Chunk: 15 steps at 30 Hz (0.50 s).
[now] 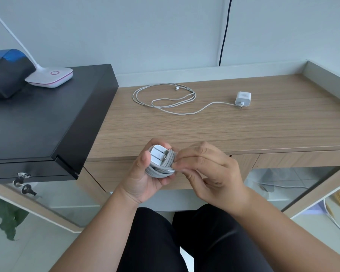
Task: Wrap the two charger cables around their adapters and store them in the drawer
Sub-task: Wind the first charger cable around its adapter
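My right hand (206, 169) fingertips (177, 165) are pinching the loose end of the cable (161, 170), tucking it against the coils, while my left hand (145, 173) is curling around the first adapter (158, 156) with the wraps bunching around its body. So both hands are gripping, nothing relaxed here. I'm holding the bundle in the air just in front of the desk (224, 130) edge, above my lap.

Tip for this bit, as I see it: I'm guessing the trick is keeping thumb pressure on the last coil so it isn't springing loose, then sliding the plug end under a neighbouring turn rather than just leaving it dangling.

Further out, the second adapter (243, 98) is sitting on the desk with its cable (165, 99) sprawling in loose loops to its left, not wrapped yet. Drawer front (302, 158) under the desktop is looking closed to me.
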Tool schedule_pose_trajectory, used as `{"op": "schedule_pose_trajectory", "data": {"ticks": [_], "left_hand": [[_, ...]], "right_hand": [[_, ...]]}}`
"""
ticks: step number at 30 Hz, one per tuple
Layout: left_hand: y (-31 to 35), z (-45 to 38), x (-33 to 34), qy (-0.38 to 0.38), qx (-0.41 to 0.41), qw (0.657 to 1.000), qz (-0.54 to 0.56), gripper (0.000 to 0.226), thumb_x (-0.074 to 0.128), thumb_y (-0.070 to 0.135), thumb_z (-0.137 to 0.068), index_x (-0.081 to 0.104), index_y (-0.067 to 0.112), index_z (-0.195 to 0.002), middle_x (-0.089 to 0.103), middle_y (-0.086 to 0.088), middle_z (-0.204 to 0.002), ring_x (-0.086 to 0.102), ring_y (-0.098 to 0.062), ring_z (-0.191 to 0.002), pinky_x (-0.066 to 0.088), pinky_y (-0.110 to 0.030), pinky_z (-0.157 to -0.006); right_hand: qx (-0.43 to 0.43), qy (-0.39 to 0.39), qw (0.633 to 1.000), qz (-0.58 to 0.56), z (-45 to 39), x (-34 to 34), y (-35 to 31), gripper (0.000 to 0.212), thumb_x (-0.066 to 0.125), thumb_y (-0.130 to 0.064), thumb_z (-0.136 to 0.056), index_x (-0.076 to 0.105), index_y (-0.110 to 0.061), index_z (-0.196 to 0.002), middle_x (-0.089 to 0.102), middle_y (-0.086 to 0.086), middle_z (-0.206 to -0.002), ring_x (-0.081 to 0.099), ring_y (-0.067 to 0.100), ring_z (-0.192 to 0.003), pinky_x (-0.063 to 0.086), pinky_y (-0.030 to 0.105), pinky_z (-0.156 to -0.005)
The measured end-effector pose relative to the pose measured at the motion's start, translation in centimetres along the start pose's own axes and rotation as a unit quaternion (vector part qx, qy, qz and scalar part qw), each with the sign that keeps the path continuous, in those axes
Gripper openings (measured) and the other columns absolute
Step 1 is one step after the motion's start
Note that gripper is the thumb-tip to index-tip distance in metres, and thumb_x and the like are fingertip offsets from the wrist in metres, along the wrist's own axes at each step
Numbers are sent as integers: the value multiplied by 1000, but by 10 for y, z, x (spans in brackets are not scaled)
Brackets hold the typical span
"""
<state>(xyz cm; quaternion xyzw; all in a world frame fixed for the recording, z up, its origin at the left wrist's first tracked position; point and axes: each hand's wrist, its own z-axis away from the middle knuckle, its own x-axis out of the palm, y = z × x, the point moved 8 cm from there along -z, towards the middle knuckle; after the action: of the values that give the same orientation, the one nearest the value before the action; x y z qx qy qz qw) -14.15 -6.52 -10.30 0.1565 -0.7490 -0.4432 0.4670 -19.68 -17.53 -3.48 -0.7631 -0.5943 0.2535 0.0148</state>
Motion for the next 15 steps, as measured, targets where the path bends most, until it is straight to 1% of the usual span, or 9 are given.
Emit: {"op": "schedule_pose_trajectory", "data": {"ticks": [3, 5, 7, 9, 11, 13, 15], "left_hand": [[0, -1, 1, -13, -8, 1000, 5, 45, 83, 56, -62, 70, 25, -91, 66, 1, -91, 59, -10, -63, 45, -17, -44], [0, -1, -1, -11, -14, 1000, 5, 46, 84, 56, -60, 70, 25, -90, 66, 1, -90, 59, -10, -62, 44, -17, -43], [1, -2, -4, -2, -19, 1000, -2, 48, 86, 57, -56, 70, 23, -87, 64, 0, -87, 58, -10, -59, 44, -17, -42], [2, -2, -6, 8, -21, 1000, -10, 50, 87, 58, -53, 70, 22, -85, 63, 0, -84, 59, -10, -58, 45, -17, -41], [2, -2, -7, 32, -7, 999, -12, 51, 87, 59, -51, 71, 23, -83, 65, 1, -82, 61, -10, -61, 48, -19, -45], [6, -3, -8, 64, 34, 997, -14, 50, 86, 60, -53, 71, 24, -84, 66, 3, -81, 63, -10, -66, 49, -20, -51], [12, -3, -7, 94, 82, 992, -25, 48, 84, 60, -57, 70, 25, -87, 68, 3, -84, 65, -13, -74, 51, -23, -58]], "right_hand": [[-16, -7, 1000, 2, -1, 1, 1, 13, 69, 12, -75, 74, 3, -84, 71, 10, -91, 61, 9, -90, 51, 32, -73], [-15, -11, 1000, -5, -3, 0, 3, 14, 70, 13, -74, 74, 3, -84, 71, 10, -90, 60, 8, -89, 51, 30, -74], [-15, -14, 1000, -7, -3, 0, 3, 15, 71, 13, -74, 74, 2, -84, 71, 10, -88, 61, 9, -87, 50, 29, -75], [-23, -21, 1000, 5, -3, 2, 0, 15, 71, 13, -75, 75, 2, -84, 71, 11, -89, 63, 15, -82, 50, 30, -73], [-20, -23, 999, 12, -4, 5, 0, 12, 68, 11, -78, 74, 3, -85, 70, 11, -90, 63, 19, -82, 50, 29, -76], [26, 2, 1000, 4, -4, 4, 7, 10, 66, 10, -80, 72, 3, -86, 70, 10, -91, 65, 19, -85, 49, 28, -80], [104, 36, 993, -40, -1, 4, 18, 8, 68, 7, -81, 71, 2, -88, 70, 8, -92, 66, 18, -88, 49, 28, -81]]}}
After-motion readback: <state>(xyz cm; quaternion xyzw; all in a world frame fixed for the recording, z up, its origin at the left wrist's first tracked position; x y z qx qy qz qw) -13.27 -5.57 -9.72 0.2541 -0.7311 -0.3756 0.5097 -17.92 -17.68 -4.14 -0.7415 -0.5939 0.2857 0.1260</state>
